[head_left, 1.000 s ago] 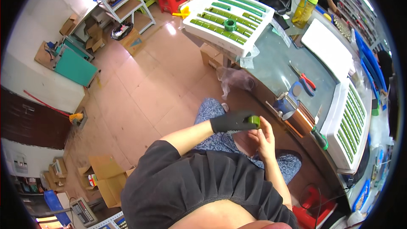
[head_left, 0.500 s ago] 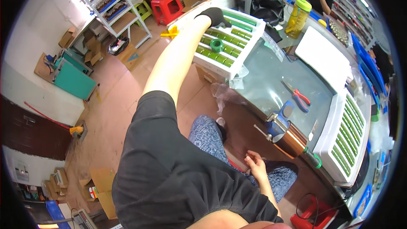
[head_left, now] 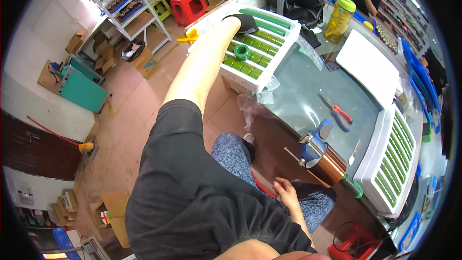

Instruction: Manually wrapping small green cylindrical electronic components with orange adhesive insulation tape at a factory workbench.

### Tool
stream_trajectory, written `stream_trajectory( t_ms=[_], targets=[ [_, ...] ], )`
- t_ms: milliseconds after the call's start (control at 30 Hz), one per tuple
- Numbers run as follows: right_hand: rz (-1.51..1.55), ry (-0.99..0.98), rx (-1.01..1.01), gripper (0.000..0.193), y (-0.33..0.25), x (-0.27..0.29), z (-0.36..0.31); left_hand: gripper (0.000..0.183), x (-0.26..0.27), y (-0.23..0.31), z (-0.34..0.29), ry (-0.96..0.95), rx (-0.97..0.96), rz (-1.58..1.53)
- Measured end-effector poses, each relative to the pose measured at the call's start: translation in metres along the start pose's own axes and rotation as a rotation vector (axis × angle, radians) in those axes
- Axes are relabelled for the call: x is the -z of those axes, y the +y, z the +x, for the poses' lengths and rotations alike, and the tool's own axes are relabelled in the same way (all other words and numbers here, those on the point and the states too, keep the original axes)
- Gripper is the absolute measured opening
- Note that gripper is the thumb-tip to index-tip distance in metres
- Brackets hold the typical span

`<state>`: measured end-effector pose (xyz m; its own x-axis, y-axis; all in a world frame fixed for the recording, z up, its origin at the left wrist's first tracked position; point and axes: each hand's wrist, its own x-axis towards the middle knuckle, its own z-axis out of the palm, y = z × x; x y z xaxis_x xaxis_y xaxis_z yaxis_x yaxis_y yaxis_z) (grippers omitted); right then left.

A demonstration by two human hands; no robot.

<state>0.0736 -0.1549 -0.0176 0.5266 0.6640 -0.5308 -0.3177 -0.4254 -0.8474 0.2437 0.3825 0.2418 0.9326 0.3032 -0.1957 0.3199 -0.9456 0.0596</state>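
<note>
My left hand (head_left: 246, 23), in a black glove, reaches over the far left tray (head_left: 260, 85). This white tray carries rows of green bangles (head_left: 246, 69), packed on edge in its slots. One loose green bangle (head_left: 241, 52) lies flat on top of the rows, nearer to me than the glove. The glove hides its own fingertips and whatever they touch. My bare right hand (head_left: 286, 192) rests over my lap, its fingers loosely bent and apart, holding nothing.
Pliers (head_left: 341, 115) with red and blue handles lie on the grey table (head_left: 308, 91). A blue clamp (head_left: 314, 147) with a copper-coloured cylinder (head_left: 329, 164) juts from its near edge. Another white tray (head_left: 368, 183) of green pieces is at right. Beyond stands a yellow-green bottle (head_left: 340, 19); a person sits farther back.
My gloved left hand has shifted slightly over the tray, and its fingers show less. My right hand has moved a little left and lower. The whole view has shifted slightly.
</note>
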Motion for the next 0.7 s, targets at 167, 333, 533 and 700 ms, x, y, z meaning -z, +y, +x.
stream_trajectory(
  t_ms=[167,333,533,700],
  targets=[
    [0.017,0.036,-0.042,0.033,-0.004,0.006,-0.002,0.036,-0.005,0.009,-0.002,0.284,-0.010,0.065],
    [-0.035,0.061,0.051,0.030,0.011,0.012,0.000,0.034,0.002,-0.010,-0.007,0.234,0.106,0.189],
    [-0.066,0.098,-0.012,0.031,-0.001,0.011,-0.011,0.025,-0.015,-0.006,-0.001,0.441,0.176,0.261],
    [-0.109,0.062,0.028,0.032,0.006,0.010,-0.019,0.023,-0.005,-0.030,-0.054,0.875,0.051,-0.143]
  ],
)
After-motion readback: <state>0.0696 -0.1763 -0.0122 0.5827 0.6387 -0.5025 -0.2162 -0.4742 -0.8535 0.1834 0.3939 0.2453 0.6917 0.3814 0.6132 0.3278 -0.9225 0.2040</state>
